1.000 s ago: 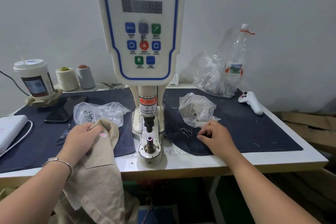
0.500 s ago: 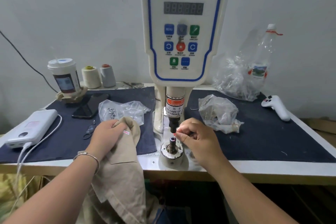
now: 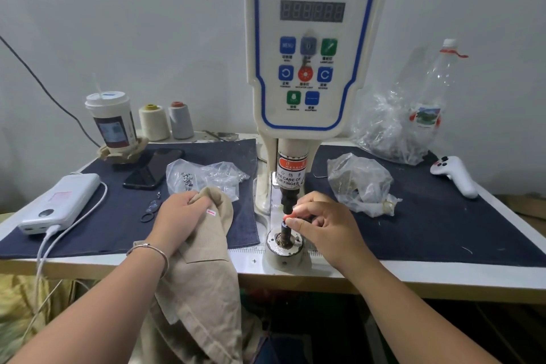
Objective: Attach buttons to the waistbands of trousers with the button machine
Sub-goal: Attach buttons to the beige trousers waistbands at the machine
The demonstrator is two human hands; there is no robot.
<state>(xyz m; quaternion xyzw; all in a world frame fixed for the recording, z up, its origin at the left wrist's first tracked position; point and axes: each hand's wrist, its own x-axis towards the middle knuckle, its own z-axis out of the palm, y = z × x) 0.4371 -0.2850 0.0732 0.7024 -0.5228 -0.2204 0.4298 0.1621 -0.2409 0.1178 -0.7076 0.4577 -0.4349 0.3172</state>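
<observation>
The white servo button machine stands at the table's middle, its punch above a round lower die post. My right hand pinches a small part, too tiny to make out, against the top of that post, right under the punch. My left hand grips the waistband of beige trousers, which hang over the table's front edge. A clear bag of silver button parts lies just behind the left hand. Another bag of parts sits right of the machine.
Dark blue mats cover the table on both sides. On the left lie a white power bank with cable, a phone, a cup and two thread cones. At the right are a plastic bottle and a white controller.
My right hand left the mat at the right and came to the die post, pinching a small part on it. The left hand kept hold of the trousers.
</observation>
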